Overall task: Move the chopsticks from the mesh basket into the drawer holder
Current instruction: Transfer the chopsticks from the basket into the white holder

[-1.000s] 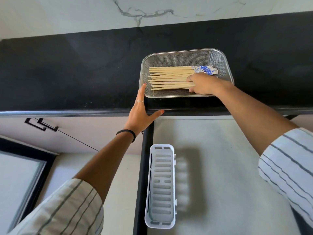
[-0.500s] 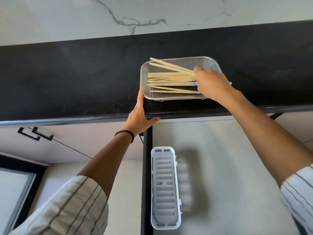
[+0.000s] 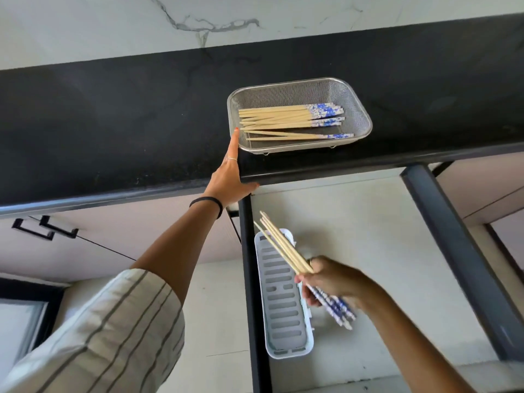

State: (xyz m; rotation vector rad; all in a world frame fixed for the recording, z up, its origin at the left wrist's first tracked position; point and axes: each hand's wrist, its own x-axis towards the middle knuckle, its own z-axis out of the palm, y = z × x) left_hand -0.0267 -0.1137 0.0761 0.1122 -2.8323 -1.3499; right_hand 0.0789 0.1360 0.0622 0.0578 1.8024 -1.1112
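A: What was nearest the camera?

B: The right hand (image 3: 331, 282), fingers curled round a small bundle of pale wooden chopsticks with blue-and-white patterned handles (image 3: 286, 248). It gripped them about midway along.

A: Where did that bundle sit?

B: Above the white slotted plastic drawer holder (image 3: 280, 316), which lay along the left edge of the open drawer with the pale liner (image 3: 382, 251). The bare tips pointed up and left, over the holder's far end; the patterned ends stuck out below the hand, toward the drawer's near right. So the long axis ran diagonally across the holder.

A: And the other hand?

B: The left hand (image 3: 229, 177) lay flat and open on the black stone counter (image 3: 113, 117) at its front edge, fingers straight, thumb spread along that edge. The forefinger's tip touched the near left corner of the rectangular steel mesh basket (image 3: 360, 117).

A: Anything left in the basket?

B: Yes, more chopsticks of the same kind (image 3: 283, 120) lay inside, roughly parallel to the counter's front edge, bare tips left, patterned ends right.
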